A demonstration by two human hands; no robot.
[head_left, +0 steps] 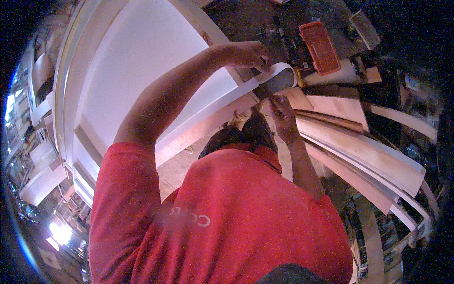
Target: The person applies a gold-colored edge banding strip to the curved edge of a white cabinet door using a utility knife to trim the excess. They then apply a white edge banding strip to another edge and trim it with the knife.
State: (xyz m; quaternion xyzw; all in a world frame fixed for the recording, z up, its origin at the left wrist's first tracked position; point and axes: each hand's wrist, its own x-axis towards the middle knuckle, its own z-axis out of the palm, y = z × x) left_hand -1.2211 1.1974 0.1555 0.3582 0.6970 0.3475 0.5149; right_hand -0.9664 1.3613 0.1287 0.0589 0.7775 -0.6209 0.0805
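A white edging strip (208, 105) runs along the side of a large white panel (146, 52) with a wooden frame. Past the panel's corner, its free end bends back in a loop. My left arm reaches across the panel. There my left hand (250, 56) is closed, its fingertips pinching the strip at the start of the loop. Just below the corner is my right hand (282, 116), raised with its fingers curled together close to the frame's end. Whatever lies between those fingers is too dark and small to name. Both arms wear red sleeves.
An orange-red plastic tray (320, 48) lies beyond the loop, among dark tools. Several long boards (359, 146) are stacked to the right, near my right forearm. At the left stand more boards (45, 184) and a bright light (60, 233).
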